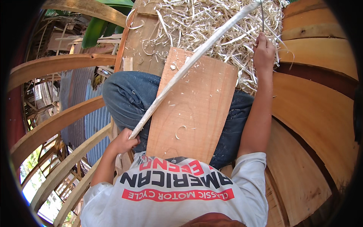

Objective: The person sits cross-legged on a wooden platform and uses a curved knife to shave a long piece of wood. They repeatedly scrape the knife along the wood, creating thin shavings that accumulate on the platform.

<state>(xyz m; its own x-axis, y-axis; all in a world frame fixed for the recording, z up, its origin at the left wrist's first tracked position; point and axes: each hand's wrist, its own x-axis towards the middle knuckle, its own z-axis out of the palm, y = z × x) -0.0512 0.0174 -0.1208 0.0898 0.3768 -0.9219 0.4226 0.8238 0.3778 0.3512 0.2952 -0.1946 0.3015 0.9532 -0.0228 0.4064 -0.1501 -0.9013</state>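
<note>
A long pale peeled stick slants across the view from lower left to upper right. My left hand is closed around its lower end, beside my left knee. My right hand is raised at the upper right, fingers closed on a thin dark strand-like piece. That piece runs up to the stick's far end, where both leave the top of the view; I cannot tell whether it is a wire or a narrow blade. Under the stick, a flat wooden board lies across my lap, dotted with small shavings.
Curled wood shavings are heaped beyond the board on a wooden floor. Wooden planks form a wall on my right. Spaced wooden rails stand on my left, with corrugated sheets and a green leaf behind them.
</note>
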